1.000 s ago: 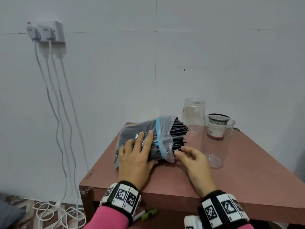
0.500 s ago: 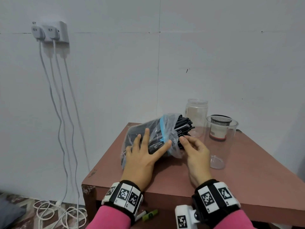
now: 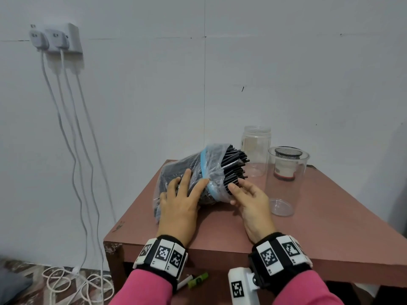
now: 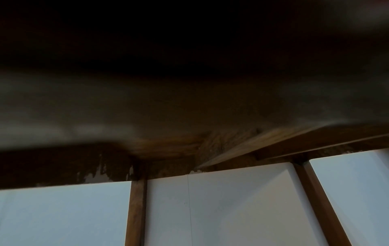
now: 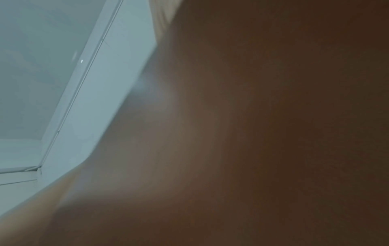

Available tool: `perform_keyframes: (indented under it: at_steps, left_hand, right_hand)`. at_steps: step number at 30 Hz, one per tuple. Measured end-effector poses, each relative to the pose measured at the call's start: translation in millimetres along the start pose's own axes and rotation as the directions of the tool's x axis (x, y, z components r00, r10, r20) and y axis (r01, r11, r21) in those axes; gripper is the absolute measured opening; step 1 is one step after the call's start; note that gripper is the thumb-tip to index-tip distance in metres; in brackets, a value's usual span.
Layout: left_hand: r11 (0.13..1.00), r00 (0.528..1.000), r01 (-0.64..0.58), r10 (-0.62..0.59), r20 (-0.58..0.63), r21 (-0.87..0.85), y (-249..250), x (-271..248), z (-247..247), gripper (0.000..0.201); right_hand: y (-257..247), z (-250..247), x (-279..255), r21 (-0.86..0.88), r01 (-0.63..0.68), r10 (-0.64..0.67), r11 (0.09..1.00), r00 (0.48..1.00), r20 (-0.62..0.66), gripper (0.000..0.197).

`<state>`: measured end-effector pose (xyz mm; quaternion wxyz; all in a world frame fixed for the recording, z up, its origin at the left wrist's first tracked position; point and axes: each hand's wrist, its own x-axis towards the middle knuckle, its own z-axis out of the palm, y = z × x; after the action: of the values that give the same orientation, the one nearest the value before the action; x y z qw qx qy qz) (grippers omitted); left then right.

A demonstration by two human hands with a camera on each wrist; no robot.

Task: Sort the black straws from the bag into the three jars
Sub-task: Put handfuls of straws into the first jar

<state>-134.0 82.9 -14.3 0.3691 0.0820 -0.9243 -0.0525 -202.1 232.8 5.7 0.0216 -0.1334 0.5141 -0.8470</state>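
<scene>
A: The left hand (image 3: 179, 202) is laid flat, fingers straight, on the bag (image 3: 189, 183); the right hand (image 3: 251, 200) is seen at the bag's mouth, fingertips (image 3: 232, 186) pinching the plastic just beside the black straws (image 3: 233, 166).

B: And the bag is placed where?

A: On the counter (image 3: 319, 234), toward 10 o'clock, mouth turned to 2 o'clock. The bundle is judged light, the straws stiff but slippery, the film soft. Straws are best taken by their exposed ends.

B: What is found around it?

A: A clear jar (image 3: 256, 150) at 1 o'clock and an open cup (image 3: 285, 183), a smaller jar (image 3: 287, 164) behind it, stand close by. They could be tipped. Nothing useful is shown by the wrist views.
</scene>
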Motion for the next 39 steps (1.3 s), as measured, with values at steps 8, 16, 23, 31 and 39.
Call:
perform_keyframes:
  at_steps: [8, 16, 23, 31, 39]
  left_hand:
    - [1.000, 0.999, -0.011, 0.012, -0.050, 0.014, -0.4, 0.7, 3.2, 0.074]
    - [1.000, 0.998, -0.018, 0.019, -0.068, 0.003, -1.0, -0.5, 2.0, 0.071]
    - [0.999, 0.997, -0.047, 0.048, -0.057, 0.016, -2.6, -0.9, 3.9, 0.077]
    - [0.999, 0.999, -0.038, 0.039, -0.028, 0.022, -1.3, -3.5, 1.3, 0.082]
    - [1.000, 1.000, -0.014, 0.014, -0.001, -0.006, -2.0, -2.9, 1.0, 0.081]
  right_hand:
    - [0.3, -3.8, 5.7, 0.019, 0.166, -0.160, 0.986, 0.973, -0.165, 0.014]
    - [6.5, -3.8, 6.3, -0.049, 0.165, -0.169, 0.985, 0.981, -0.097, 0.005]
    - [4.0, -3.0, 5.3, 0.067, 0.043, -0.041, 0.997, 0.998, -0.038, 0.022]
    - [2.9, -5.5, 8.7, 0.013, 0.146, -0.139, 0.989, 0.961, -0.239, 0.017]
    - [4.9, -6.1, 3.8, -0.136, 0.177, -0.196, 0.975, 0.971, -0.138, 0.015]
